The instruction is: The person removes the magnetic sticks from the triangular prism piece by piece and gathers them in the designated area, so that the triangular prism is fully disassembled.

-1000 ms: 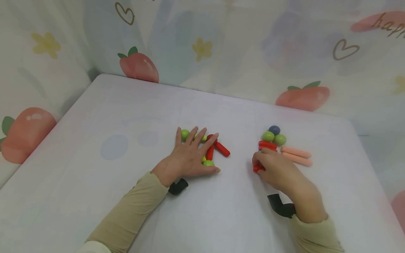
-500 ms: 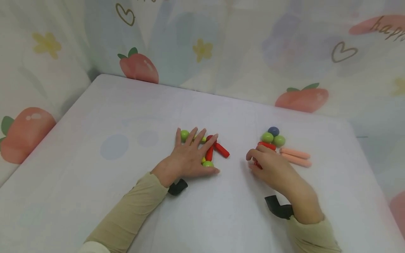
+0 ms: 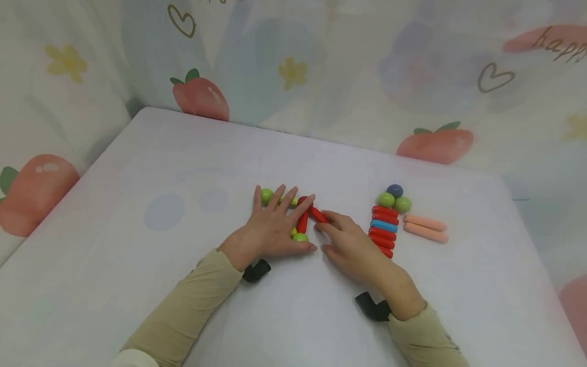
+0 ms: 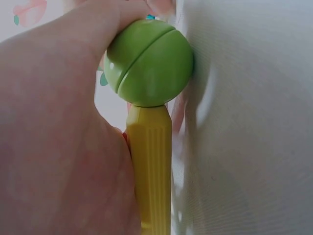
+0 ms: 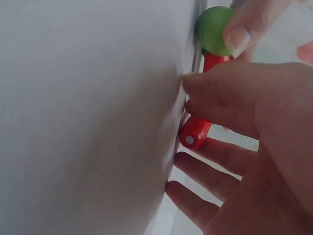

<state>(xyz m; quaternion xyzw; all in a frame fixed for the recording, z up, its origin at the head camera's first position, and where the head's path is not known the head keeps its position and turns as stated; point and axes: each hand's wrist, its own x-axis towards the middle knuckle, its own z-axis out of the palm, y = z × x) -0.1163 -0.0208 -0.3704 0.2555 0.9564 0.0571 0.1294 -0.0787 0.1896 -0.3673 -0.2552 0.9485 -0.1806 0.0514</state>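
Observation:
My left hand [image 3: 270, 232] lies spread, palm down, over a figure of magnetic balls and rods. A green ball [image 4: 149, 63] and the yellow rod [image 4: 150, 166] joined to it show below the palm in the left wrist view. Past the fingers, a red ball [image 3: 303, 201] has a red rod [image 3: 302, 222] running toward the green ball by the thumb. A second red rod [image 5: 194, 133], with a metal dot on its end, slants off the red ball; my right hand [image 3: 353, 247] holds its near end between two fingers. The palm hides much of the figure.
Right of my right hand, several red rods [image 3: 382, 234] and a blue rod [image 3: 384, 226] lie in a row. Green balls [image 3: 403, 205] and a dark blue ball [image 3: 395, 191] sit behind them. Two peach rods [image 3: 425, 232] lie farther right. A patterned cloth [image 3: 339, 76] hangs behind the table.
My right hand has left the row of red rods and moved left to the slanting red rod, which has shifted slightly left. The row is now uncovered. The left hand has stayed put.

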